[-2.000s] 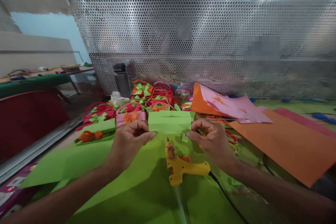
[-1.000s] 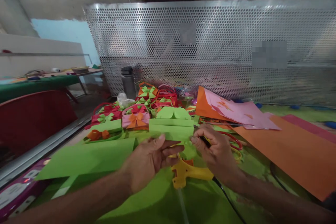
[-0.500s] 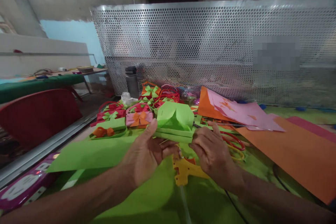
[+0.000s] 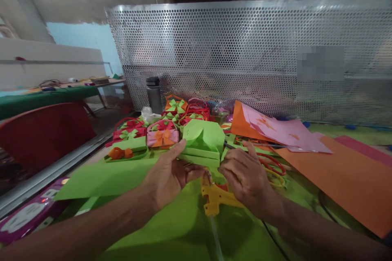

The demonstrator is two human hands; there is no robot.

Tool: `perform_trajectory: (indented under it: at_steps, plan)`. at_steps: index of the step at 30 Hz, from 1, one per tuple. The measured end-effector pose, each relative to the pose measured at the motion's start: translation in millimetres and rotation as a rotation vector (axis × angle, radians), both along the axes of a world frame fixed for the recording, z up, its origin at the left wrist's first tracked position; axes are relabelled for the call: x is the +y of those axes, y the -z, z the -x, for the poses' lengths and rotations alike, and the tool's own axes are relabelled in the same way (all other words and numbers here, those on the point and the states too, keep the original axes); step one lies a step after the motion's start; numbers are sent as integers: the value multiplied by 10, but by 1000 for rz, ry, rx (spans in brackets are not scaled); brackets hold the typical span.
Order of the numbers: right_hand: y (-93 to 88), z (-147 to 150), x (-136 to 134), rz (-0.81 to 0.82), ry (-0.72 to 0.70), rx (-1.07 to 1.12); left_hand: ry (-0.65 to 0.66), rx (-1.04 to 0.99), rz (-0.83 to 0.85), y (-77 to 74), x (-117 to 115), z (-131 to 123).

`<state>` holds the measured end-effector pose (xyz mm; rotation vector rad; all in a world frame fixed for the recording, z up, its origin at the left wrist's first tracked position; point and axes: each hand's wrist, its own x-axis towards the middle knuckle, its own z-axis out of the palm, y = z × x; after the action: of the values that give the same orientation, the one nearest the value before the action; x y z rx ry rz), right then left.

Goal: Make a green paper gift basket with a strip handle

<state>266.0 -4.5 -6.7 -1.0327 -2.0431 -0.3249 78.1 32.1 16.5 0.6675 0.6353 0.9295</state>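
My left hand [image 4: 170, 171] holds a small light-green bag [image 4: 203, 140] of folded sheet material, with the thumb on its left end and the fingers below. The bag's upper flap stands up and its front bulges open. At the bag's lower right corner are the curled fingers of my right hand [image 4: 246, 177], closed on its edge; the fingertips are partly hidden. Just below the bag, a yellow glue gun [image 4: 214, 195] rests on the green work surface with a clear glue stick sticking out. Behind my right hand shows a dark, thin tool end [image 4: 229, 145].
Several small bags with bows [image 4: 163, 136] are heaped behind, beside a dark bottle [image 4: 154, 94]. Orange sheets [image 4: 346, 179] and pink sheets [image 4: 281, 130] lie right. A green sheet [image 4: 107, 179] and a purple box [image 4: 30, 214] are left. A perforated metal panel [image 4: 208, 49] stands behind.
The green bag has shifted slightly left and tilted, its right end lower. My left fingers have drawn in a little beneath it. The glue gun has stayed put.
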Motion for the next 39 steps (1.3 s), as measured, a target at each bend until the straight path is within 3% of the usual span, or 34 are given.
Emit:
perform_trajectory:
  at_steps: [6, 11, 15, 20, 26, 30, 33, 39]
  plan:
    - [-4, 30, -3, 86, -28, 160, -56, -36, 16, -54, 24, 35]
    - [-16, 39, -2, 415, -21, 498, -23, -60, 2, -59, 67, 67]
    - [-61, 75, -6, 647, -147, 782, 19, -59, -9, -36, 95, 71]
    - [-160, 117, -57, 820, -242, 858, 32, -30, -76, -13, 78, 51]
    - [-154, 106, -30, 778, -281, 871, 24, -24, -230, 52, 74, 49]
    - [-134, 124, 5, 822, -344, 908, 13, 1, -217, 101, 40, 51]
    - [-112, 128, 14, 840, -283, 890, -16, 2, -206, 124, -7, 49]
    - [-52, 89, 47, 734, -278, 815, -56, 3, -218, 123, -57, 50]
